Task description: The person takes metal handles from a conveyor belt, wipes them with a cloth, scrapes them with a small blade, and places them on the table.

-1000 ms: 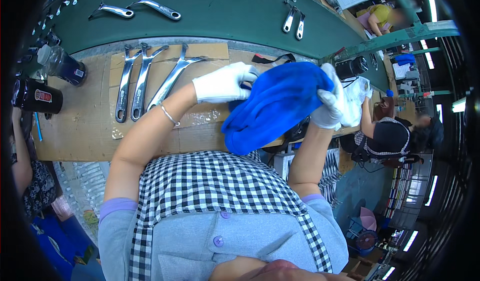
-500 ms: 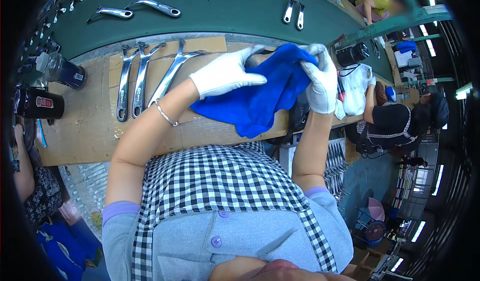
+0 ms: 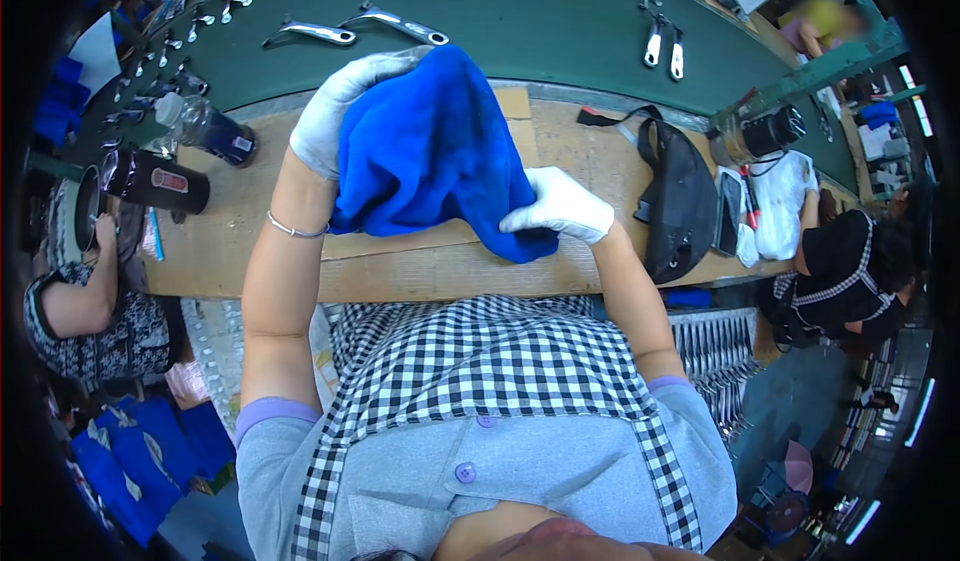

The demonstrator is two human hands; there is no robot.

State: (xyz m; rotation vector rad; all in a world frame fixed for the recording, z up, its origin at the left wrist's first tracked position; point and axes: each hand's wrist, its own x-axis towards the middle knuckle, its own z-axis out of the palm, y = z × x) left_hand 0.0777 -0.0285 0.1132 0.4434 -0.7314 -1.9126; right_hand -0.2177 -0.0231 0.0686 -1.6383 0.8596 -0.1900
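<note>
A blue cloth [image 3: 430, 146] hangs raised over the cardboard-covered bench, draped into a peak. My left hand [image 3: 345, 111], in a white glove, is at the cloth's upper left, its fingers partly behind the fabric and gripping it. My right hand [image 3: 565, 206], also gloved in white, pinches the cloth's lower right corner between thumb and fingers. Whatever lies behind the cloth is hidden. Beyond it, on the green surface, lie two shiny metal crank arms, a nearer crank arm [image 3: 408, 26] and another crank arm [image 3: 312, 32].
Cardboard [image 3: 400, 271] covers the bench. A black waist bag [image 3: 680, 196], a phone [image 3: 729, 208] and a white plastic bag [image 3: 783, 206] lie at right. A clear bottle [image 3: 215, 131] and dark flask [image 3: 155, 181] stand at left. Co-workers sit on both sides.
The cloth has moved left and up into a peak. My left hand has shifted left and up, my right hand down and left to a lower corner. The crank arms on the cardboard are now hidden.
</note>
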